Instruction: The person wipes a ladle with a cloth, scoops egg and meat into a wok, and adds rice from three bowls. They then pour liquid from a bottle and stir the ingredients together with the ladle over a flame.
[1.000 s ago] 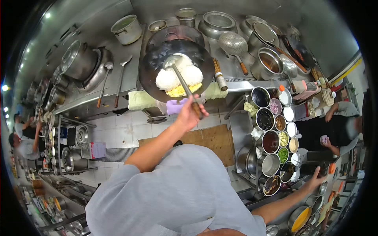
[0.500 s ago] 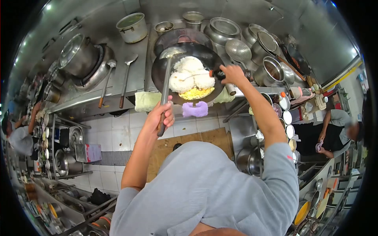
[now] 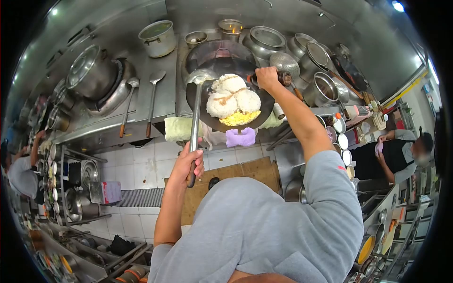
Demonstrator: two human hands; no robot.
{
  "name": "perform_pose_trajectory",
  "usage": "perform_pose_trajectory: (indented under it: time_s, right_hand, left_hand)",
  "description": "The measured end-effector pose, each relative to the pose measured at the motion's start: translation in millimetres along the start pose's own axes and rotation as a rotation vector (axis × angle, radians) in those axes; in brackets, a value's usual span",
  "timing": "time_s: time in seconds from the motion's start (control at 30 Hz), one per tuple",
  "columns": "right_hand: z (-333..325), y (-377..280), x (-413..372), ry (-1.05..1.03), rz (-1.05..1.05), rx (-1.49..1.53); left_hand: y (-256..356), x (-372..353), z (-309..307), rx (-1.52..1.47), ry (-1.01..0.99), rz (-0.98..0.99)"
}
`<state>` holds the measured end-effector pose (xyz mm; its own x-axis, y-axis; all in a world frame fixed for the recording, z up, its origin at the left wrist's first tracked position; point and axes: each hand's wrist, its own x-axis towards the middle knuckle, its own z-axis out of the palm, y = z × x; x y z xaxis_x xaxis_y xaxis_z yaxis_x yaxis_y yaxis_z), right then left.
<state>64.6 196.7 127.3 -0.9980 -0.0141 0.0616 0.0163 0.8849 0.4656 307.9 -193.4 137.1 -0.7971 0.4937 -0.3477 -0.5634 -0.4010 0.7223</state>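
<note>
My left hand is closed around the handle of a long metal ladle, whose bowl rests over the left rim of a dark wok. Inside the wok sit three mounds of white rice with brown streaks across them. Yellow scrambled egg lies at their near side. My right hand grips a dark bottle, held sideways above the wok's right side with its red-topped neck pointing left, toward the rice. Over the near rim hangs a folded purple cloth.
Two spatulas lie on the steel counter at left. A perforated strainer and a steel pot stand to the right. Green cloths line the stove front. One co-worker is at far right, another person at far left.
My right hand has shifted slightly left and up with the bottle. Brown streaks on the rice show more widely. The ladle handle and my left hand are lower in view.
</note>
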Motion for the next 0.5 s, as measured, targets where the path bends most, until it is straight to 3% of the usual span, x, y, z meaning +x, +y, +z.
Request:
perform_pose_trajectory:
  time_s: [0.1,0.13,0.23,0.27,0.37,0.5]
  right_hand:
    - [-21.9,-2.0,-50.9,-0.057,-0.350,0.204]
    - [-34.6,-6.5,-64.2,-0.117,-0.301,0.260]
    - [23.1,11.0,-59.4,-0.115,-0.096,-0.093]
    - [18.3,22.2,-61.4,-0.312,-0.158,-0.147]
    - [-10.9,30.5,-97.3,-0.190,-0.164,0.221]
    - [40.5,25.5,-113.8,-0.056,0.148,0.508]
  left_hand:
    - [-2.0,13.5,-1.3,0.021,0.000,-0.006]
    - [-4.8,22.1,-0.8,0.026,-0.008,-0.005]
    - [-10.0,47.5,6.1,0.002,-0.039,-0.025]
    - [-10.4,52.9,13.1,-0.010,-0.049,-0.024]
    - [-19.7,80.3,31.6,0.014,-0.060,-0.008]
    - [-46.4,107.6,75.1,-0.031,-0.026,0.027]
